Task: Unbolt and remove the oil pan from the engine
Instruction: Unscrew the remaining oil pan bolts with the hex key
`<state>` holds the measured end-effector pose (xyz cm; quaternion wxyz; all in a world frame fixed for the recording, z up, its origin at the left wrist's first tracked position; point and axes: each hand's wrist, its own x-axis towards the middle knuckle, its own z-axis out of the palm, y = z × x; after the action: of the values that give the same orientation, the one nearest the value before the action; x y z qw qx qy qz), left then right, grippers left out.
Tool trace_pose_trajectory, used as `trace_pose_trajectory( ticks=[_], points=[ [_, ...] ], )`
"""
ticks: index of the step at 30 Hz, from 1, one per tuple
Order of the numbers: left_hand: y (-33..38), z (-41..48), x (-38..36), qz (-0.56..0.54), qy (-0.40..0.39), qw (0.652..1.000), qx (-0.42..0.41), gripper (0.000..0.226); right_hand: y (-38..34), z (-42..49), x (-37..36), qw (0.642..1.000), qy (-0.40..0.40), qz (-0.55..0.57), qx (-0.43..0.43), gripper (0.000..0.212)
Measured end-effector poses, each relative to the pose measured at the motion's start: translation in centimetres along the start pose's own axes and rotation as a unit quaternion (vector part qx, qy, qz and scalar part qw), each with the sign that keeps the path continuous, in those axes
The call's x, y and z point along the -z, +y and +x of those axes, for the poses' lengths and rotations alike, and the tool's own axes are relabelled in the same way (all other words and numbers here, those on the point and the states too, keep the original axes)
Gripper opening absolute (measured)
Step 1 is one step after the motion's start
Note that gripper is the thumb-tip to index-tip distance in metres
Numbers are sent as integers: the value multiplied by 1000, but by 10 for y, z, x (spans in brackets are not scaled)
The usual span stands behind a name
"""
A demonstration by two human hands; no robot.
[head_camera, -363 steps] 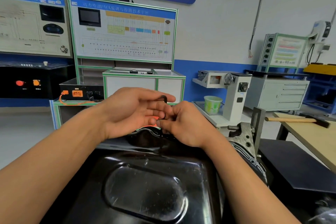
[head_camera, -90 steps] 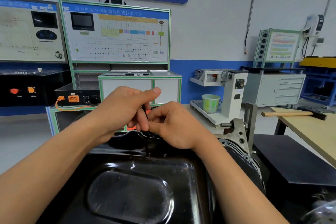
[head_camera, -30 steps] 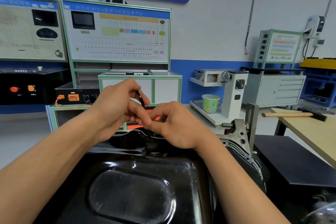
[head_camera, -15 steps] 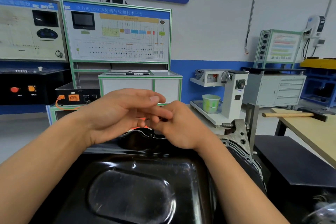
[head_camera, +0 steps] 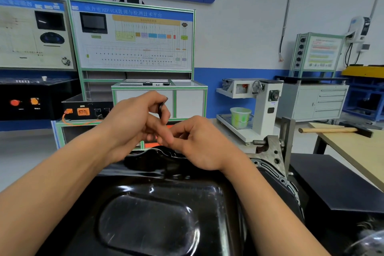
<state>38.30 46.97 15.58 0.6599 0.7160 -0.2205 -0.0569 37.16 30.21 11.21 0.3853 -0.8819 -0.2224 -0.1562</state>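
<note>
The glossy black oil pan (head_camera: 153, 214) fills the lower middle, bottom up on the engine, whose grey metal flange (head_camera: 272, 158) shows at its right. Both hands work at the pan's far edge. My left hand (head_camera: 133, 122) pinches the short arm of a thin black hex key (head_camera: 161, 108) between thumb and fingers. My right hand (head_camera: 199, 143) has its fingers curled around the key's lower shaft, which is mostly hidden. The bolt under the key is hidden by my hands.
A wooden table (head_camera: 357, 147) with a hammer (head_camera: 334, 130) stands at the right, a black bench surface (head_camera: 332, 181) beside the engine. A white stand with a green bucket (head_camera: 240, 117) and training panels (head_camera: 133, 39) lie beyond.
My left hand went from flat fingers over the key half a second ago to pinching its short arm upright again; the key keeps being turned. My right hand stays on the shaft.
</note>
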Motion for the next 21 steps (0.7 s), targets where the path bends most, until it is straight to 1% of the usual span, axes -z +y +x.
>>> trace_pose_trajectory(
  ticks=[4,6,8,9,11,12,15,18,19,21],
  points=[
    [0,0,-2,32,10,999,9,56,-2,1,0,1000,-12,4,9,22],
    [0,0,-1,18,11,1000,17,54,-3,0,-1,1000,-16,6,9,23],
    [1,1,2,-21,-1,999,30,53,-3,0,-1,1000,-11,4,6,19],
    [1,1,3,-48,-16,998,39,54,-4,-1,-1,1000,-8,2,4,17],
    [2,2,7,-101,-59,992,52,57,-3,-1,-1,1000,5,3,0,27],
    [3,2,8,-120,-84,988,55,56,-2,-1,-1,1000,14,4,-1,31],
    [4,-1,11,-151,-156,974,60,45,-2,-2,0,1000,28,-8,0,30],
    [0,-4,11,-132,-195,971,37,40,-2,-3,2,999,34,-5,-10,34],
    [-1,-4,9,-115,-190,975,18,37,-1,-3,2,999,33,-7,-9,37],
    [-3,-4,3,-55,-145,988,-20,33,-2,-2,2,1000,21,-20,-3,35]
  ],
)
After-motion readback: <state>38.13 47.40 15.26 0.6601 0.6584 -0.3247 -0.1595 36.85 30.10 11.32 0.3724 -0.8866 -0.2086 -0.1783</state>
